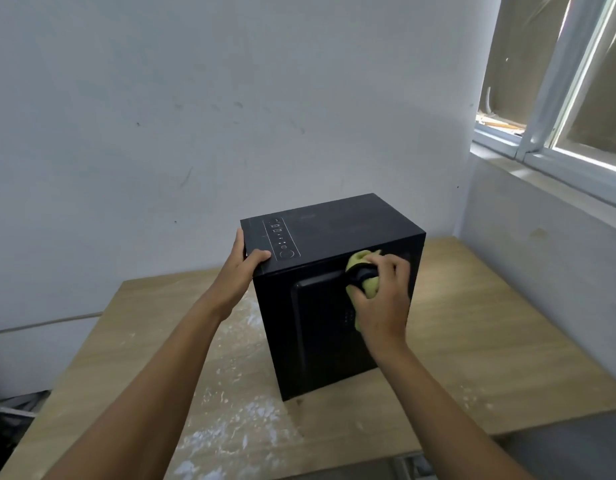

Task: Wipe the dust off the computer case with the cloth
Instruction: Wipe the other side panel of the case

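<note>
We see the black computer case [334, 233] standing upright on the tabletop [472, 323], toward its far side and close to the corner of the room. Its long axis is vertical. The strip of buttons and ports [281, 237] lies on the top at the left end, so that end points left, and the top's longer edge runs from there to the right and slightly away. The broad side panel [317, 327] faces us.

The left hand [245, 261] grips the near left corner of the top, thumb laid over the top edge and fingers down the left face, with the forearm stretched forward. The right hand [382, 292] bunches a yellow-green cloth [360, 259] in curled fingers and holds it against the side panel just under the upper edge.

The tabletop is pale wood with whitish patches [237, 341] left of the case. Behind stands a plain, scuffed white wall [230, 98]; a white-framed window [542, 140] is at the upper right.
</note>
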